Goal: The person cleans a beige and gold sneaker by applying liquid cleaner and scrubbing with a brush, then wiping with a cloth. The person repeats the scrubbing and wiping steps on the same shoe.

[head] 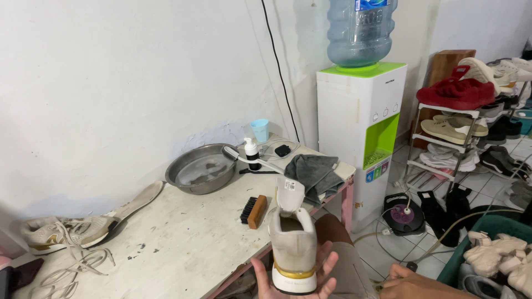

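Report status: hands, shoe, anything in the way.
Left hand cradles the shoe heel-up, tongue raised. Right hand low at right, off the shoe, grip unclear. Brush and cloth on table ahead.

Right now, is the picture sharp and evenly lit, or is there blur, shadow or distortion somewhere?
Head view: soft, even light; the beige sneaker with gold heel trim in the left hand is sharp; a faint shadow lies on the white wall behind the round metal basin; the white water dispenser leans from wide-angle distortion; the right hand is cut by the frame edge.

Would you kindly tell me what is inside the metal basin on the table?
The metal basin shows only a wet, patchy bottom; a brush handle rests on its rim. Its near wall hides the front of the bottom.
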